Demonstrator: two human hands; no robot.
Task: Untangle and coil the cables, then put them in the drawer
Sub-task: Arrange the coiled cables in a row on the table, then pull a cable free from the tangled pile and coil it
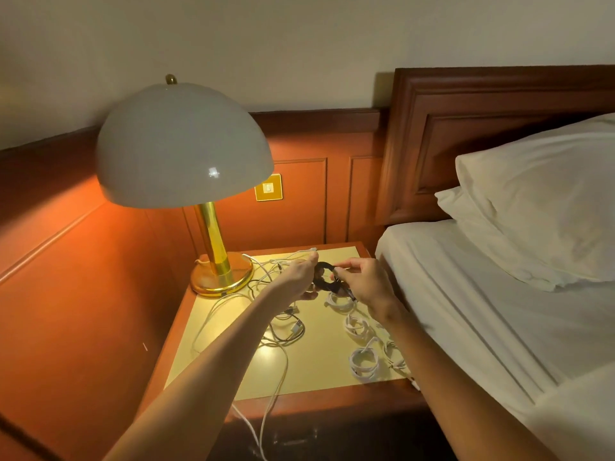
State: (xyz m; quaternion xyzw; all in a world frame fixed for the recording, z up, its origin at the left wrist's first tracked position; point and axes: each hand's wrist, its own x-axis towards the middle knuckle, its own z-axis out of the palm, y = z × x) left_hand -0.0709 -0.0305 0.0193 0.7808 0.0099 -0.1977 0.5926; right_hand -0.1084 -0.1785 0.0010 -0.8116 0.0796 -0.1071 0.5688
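Black cable (323, 277): small loop, held in air over back half of nightstand top (319, 377), directly between both hands. Left hand (298, 277) grips loop's left side, fingers curled round it. Right hand (366, 284) pinches loose tail at loop's right, tail pointing down-right. Likely step: wrapping tail to finish coil. At least 4 white coils (364, 361) along right edge. Tangled white cables (283, 327) sit left of them, by lamp base (221, 277). Drawer front (293, 440) lies below, toward person. Too dim to tell if it is shut.

No readable text anywhere.
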